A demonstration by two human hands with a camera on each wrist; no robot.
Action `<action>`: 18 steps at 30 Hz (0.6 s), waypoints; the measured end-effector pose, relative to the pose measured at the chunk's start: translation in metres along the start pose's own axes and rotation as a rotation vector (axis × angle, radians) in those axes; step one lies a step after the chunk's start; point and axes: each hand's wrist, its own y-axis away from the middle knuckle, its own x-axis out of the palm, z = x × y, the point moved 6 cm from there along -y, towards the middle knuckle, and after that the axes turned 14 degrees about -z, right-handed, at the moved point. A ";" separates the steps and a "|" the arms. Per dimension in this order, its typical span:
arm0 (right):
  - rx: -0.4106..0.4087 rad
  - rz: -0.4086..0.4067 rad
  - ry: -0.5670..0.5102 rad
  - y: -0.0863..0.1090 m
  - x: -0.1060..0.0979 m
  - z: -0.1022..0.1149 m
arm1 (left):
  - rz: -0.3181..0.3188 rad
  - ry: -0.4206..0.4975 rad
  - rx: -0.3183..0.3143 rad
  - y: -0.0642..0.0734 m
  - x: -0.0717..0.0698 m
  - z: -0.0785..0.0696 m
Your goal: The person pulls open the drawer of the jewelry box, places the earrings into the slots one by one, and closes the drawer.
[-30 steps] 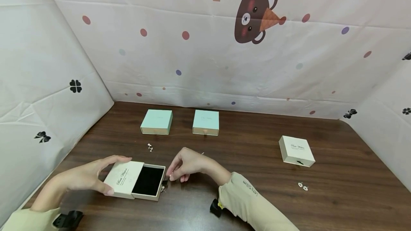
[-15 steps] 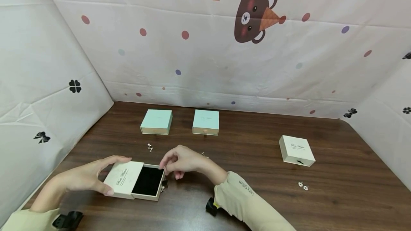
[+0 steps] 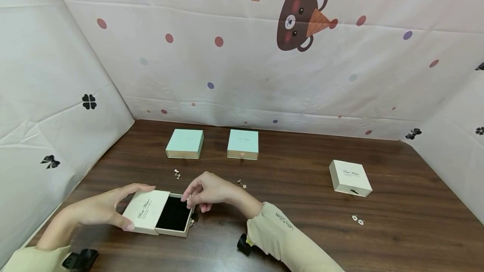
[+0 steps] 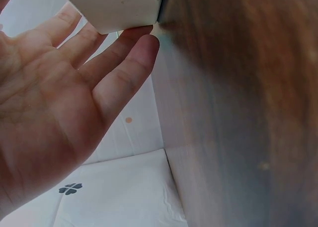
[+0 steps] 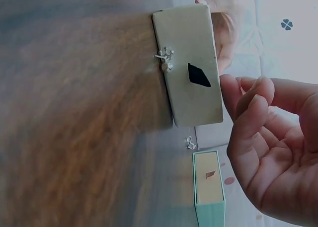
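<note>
My left hand [image 3: 92,208] grips the sleeve of a white drawer gift box [image 3: 145,209], thumb on the near side and fingers on the far side. The box's drawer [image 3: 171,232] is slid partly out to the right, with a black pad [image 3: 172,217] inside. Over the drawer's far right corner, my right hand [image 3: 211,190] pinches a small pale earring [image 3: 190,197] between thumb and index finger. Its fingers hide most of the earring. Another pair of earrings [image 5: 166,58] lies against the drawer front, below a black ribbon tab [image 5: 198,75].
Two mint boxes [image 3: 184,143] stand at the back, each with small earrings [image 3: 177,174] in front of it. On the right, another white box [image 3: 350,178] has earrings [image 3: 357,220] before it. Patterned white cloth [image 3: 227,66] walls the wooden table [image 3: 295,167].
My right hand has moved left, from beside the drawer front to above its far right corner, carrying the earring. My left hand and the box have stayed still.
</note>
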 end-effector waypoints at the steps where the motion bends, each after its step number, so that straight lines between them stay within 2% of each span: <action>1: 0.008 0.000 -0.008 0.000 0.001 0.000 | -0.003 -0.003 0.003 0.000 0.000 0.000; 10: 0.040 -0.001 -0.076 -0.005 0.006 0.003 | -0.019 -0.028 0.029 0.000 -0.001 -0.003; 18: 0.043 0.030 -0.043 -0.009 0.012 0.006 | -0.018 -0.034 0.025 0.000 -0.001 -0.004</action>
